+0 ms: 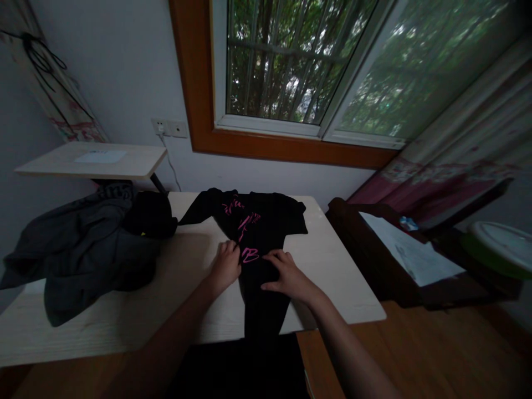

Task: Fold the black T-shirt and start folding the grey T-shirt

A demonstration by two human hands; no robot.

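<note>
A black shirt (270,221) with pink lettering and print lies spread on the pale wooden table in front of me. One sleeve reaches out to the left; its lower part runs down to the table's front edge. At the shirt's left edge, my left hand (226,264) is closed with fingers curled on the fabric. My right hand (288,275) rests on the right side of the shirt, thumb and fingers apart, beside the pink letters. The undersides of the fingers are hidden.
Dark grey and black clothes (95,233) are heaped on the table's left side (83,335), under a small raised shelf (95,160) with a paper on it. A dark brown piece of furniture (353,238) holding papers stands at the right. Behind are a window (291,66) and sockets (169,128).
</note>
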